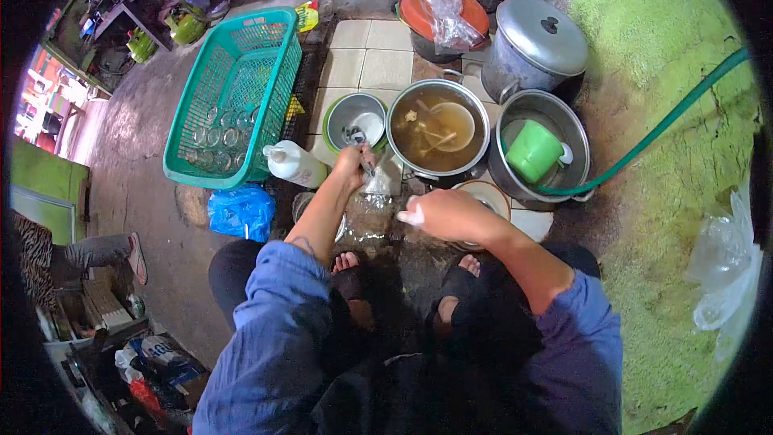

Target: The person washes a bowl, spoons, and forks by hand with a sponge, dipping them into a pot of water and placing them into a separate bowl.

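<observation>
The left grip (351, 166) is closed, its fingers pinching a slim metal piece (369, 167); the right grip (441, 214) is curled, with a white patch at the thumb, and I cannot tell whether it pinches anything. The metal piece looks grey and shiny, small and mostly hidden by the fingers, so its full shape cannot be told.

Just beyond the left grip is a grey bowl (369, 105) with a green rim around it, holding whitish suds and dark, shiny bits; to its right, a metal pot (392, 142) holds cloudy brown water, a pale round dish and some thin pieces; farther right, a second pot (585, 145) holds a green mug (533, 151), with a green hose (654, 138) running into it.

A teal basket (279, 60) at the left holds clear glasses (227, 133); a white bottle (293, 166) stands near it; a lidded pot (538, 32) and a bucket with an orange lid (427, 10), topped by clear plastic, stand at the back.

The metal piece lies at the left grip's fingertips, its visible end poking out beside them, near the bowl's lower edge; the right grip is apart from it, above brown-rimmed plates (501, 194).
</observation>
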`<move>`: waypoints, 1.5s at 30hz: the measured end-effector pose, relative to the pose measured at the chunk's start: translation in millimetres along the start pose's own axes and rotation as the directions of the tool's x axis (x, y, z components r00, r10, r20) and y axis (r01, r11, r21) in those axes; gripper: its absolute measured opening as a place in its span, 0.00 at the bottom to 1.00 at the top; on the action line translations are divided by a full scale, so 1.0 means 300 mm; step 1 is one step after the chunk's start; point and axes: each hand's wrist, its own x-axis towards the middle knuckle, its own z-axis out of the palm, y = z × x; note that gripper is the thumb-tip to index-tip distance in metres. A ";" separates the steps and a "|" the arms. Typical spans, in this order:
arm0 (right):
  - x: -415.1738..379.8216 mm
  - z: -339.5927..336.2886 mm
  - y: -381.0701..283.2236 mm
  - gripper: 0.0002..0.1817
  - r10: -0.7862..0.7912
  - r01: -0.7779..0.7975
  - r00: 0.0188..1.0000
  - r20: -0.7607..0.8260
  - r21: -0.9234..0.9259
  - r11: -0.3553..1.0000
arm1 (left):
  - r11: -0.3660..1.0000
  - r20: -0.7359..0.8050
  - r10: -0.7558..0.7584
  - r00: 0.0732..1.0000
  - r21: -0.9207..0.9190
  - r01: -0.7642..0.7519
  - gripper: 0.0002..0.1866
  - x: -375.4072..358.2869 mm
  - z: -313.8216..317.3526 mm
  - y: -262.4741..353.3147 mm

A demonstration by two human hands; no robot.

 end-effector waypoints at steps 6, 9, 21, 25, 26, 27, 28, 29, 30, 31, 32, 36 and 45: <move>-0.059 -0.137 0.076 0.20 0.149 -0.169 0.983 -0.109 -0.216 0.962 | 0.989 -0.152 -0.071 0.986 0.117 0.089 0.08 0.355 -0.215 0.053; -0.096 -0.210 0.104 0.19 0.184 -0.192 0.976 -0.120 -0.058 0.980 | 0.973 -0.099 -0.096 0.991 0.199 0.114 0.11 0.749 -0.516 0.049; -0.149 -0.276 0.233 0.15 0.147 -0.168 0.922 -0.358 -0.029 0.985 | -0.408 0.227 0.541 0.810 0.913 0.017 0.15 0.630 -0.283 0.109; -0.155 -0.258 0.244 0.15 0.078 -0.113 0.930 -0.359 -0.077 0.991 | -0.327 0.470 0.692 0.548 0.880 -0.343 0.13 0.421 0.100 0.007; -0.156 -0.258 0.239 0.15 0.093 -0.130 0.928 -0.361 -0.080 0.988 | -0.336 0.460 0.571 0.680 0.887 -0.318 0.16 0.377 0.174 -0.025; -0.157 -0.258 0.236 0.14 0.108 -0.147 0.926 -0.361 -0.083 0.986 | -0.363 0.501 0.499 0.707 0.862 -0.354 0.17 0.382 0.203 -0.073; -0.158 -0.257 0.236 0.14 0.112 -0.151 0.926 -0.361 -0.082 0.985 | -0.481 0.532 0.417 0.737 0.817 -0.318 0.18 0.431 0.209 -0.127; -0.160 -0.257 0.238 0.14 0.125 -0.159 0.927 -0.353 -0.070 0.985 | -0.549 0.473 0.261 0.842 0.790 -0.274 0.21 0.474 0.208 -0.170; -0.161 -0.256 0.238 0.14 0.137 -0.167 0.929 -0.344 -0.059 0.984 | -0.548 0.475 0.258 0.841 0.789 -0.277 0.21 0.499 0.195 -0.209; -0.162 -0.250 0.239 0.14 0.141 -0.171 0.928 -0.344 -0.060 0.983 | -0.716 0.570 0.265 0.778 0.657 -0.237 0.21 0.532 0.166 -0.257; -0.162 -0.241 0.241 0.14 0.116 -0.153 0.910 -0.397 -0.061 0.986 | -0.849 0.660 0.248 0.709 0.500 -0.169 0.21 0.566 0.140 -0.302; -0.169 -0.223 0.247 0.15 0.124 -0.158 0.890 -0.440 -0.041 0.987 | -0.664 0.458 0.280 0.843 0.727 -0.174 0.19 0.616 0.110 -0.361; -0.189 -0.243 0.229 0.16 0.249 -0.269 0.919 -0.306 -0.027 0.963 | -0.563 0.441 0.286 0.851 0.796 -0.223 0.32 0.547 0.162 -0.337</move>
